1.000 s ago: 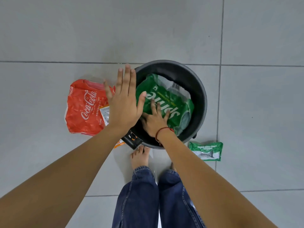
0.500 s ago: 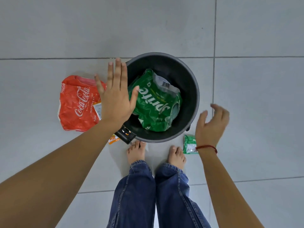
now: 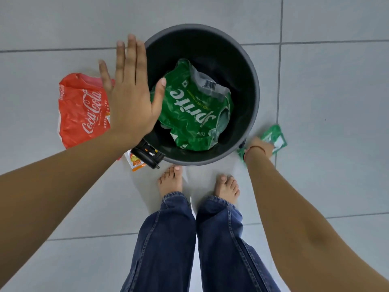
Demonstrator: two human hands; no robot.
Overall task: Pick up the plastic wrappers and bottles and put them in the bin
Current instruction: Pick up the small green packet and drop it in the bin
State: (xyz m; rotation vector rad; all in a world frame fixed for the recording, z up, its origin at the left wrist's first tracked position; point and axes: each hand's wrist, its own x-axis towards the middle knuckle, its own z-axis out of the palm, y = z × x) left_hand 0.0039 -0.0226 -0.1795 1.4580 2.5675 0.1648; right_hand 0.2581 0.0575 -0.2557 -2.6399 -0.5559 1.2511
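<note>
Fingers [image 3: 128,60] of your left hand [image 3: 130,102] are stretched out flat and held together, thumb angled off to the side, and the hand grips nothing; it hovers palm-down over the left rim of the bin [image 3: 255,91], its thumb tip in front of the green Sprite wrapper [image 3: 195,110]. Your right hand [image 3: 260,147] is down at floor level just beside the bin's lower right edge, resting on a small green wrapper [image 3: 275,135]; the fingers are hidden against the plastic, so you cannot tell whether they have closed on it, only that hand and wrapper are touching. A thin red thread [image 3: 255,148] circles that wrist. The Sprite wrapper lies crumpled inside the dark round bin, label up, with a clear patch carrying a barcode toward the far side. Partly behind your left hand, a red Coca-Cola wrapper [image 3: 82,110] lies flat on the floor [image 3: 336,81] to the left of the bin, close to it. Under your left wrist, a small orange sachet [image 3: 135,163] sits on the floor just beside a black clip-like part [image 3: 147,152] at the bin's near-left edge. Your bare feet [image 3: 170,182] stand on the grey tiles directly below the bin, toes close to its rim, with blue jeans [image 3: 168,239] covering your legs down to the ankles.
</note>
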